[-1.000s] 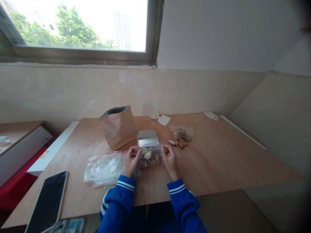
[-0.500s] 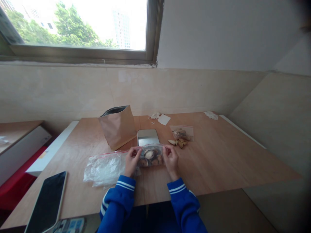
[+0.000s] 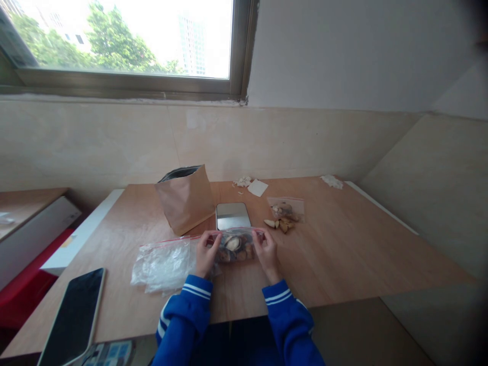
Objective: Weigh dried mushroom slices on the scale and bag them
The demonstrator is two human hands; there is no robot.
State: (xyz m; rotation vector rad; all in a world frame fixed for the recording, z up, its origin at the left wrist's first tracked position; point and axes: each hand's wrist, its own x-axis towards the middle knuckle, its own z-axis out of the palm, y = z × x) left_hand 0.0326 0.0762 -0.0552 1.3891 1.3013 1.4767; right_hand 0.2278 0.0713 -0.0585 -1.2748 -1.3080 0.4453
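Observation:
A small clear zip bag (image 3: 235, 246) with brown and pale nuts inside sits on the wooden table (image 3: 343, 249) in front of me. My left hand (image 3: 206, 254) pinches its left top corner and my right hand (image 3: 267, 252) pinches the right top corner, fingers closed along the red seal strip. Both sleeves are blue with white stripes.
A pile of empty clear zip bags (image 3: 163, 263) lies just left of my left hand. Behind stand a brown paper pouch (image 3: 185, 201), a small metal scale (image 3: 232, 215), another bag with loose nuts (image 3: 284, 213) and paper scraps (image 3: 257, 187). A phone (image 3: 74, 315) lies at front left.
My hands stayed on the bag's top corners; the bag tilted slightly and my right hand shifted a little along the seal.

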